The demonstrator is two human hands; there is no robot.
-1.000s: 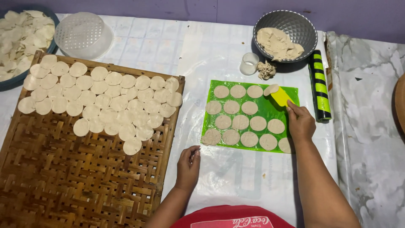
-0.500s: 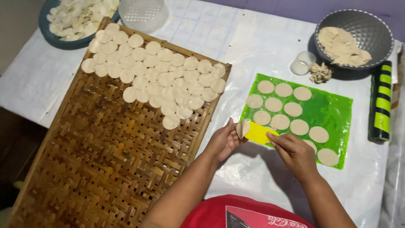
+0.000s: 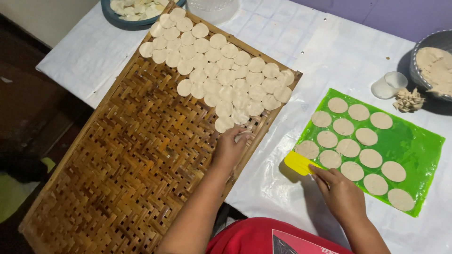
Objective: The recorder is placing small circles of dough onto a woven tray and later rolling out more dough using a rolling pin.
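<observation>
Pale dough disc [image 3: 242, 136], frame centre, is being pinched by the left hand [image 3: 229, 149] onto the bamboo tray [image 3: 117, 169]. Right hand [image 3: 340, 193] is gripping the yellow scraper [image 3: 298, 162] at the green mat [image 3: 414, 146]. Risk: soft disc folding or sticking to neighbouring discs [image 3: 221, 70].

Table [image 3: 325, 51] bears tray [image 3: 117, 174], mat [image 3: 414, 150].

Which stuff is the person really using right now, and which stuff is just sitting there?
In use:
left hand laying a dough round on the woven bamboo tray
right hand holding the yellow scraper
green mat with cut rounds

Just sitting there:
grey bowl of dough
small clear cup
dough scraps
blue bowl
</observation>
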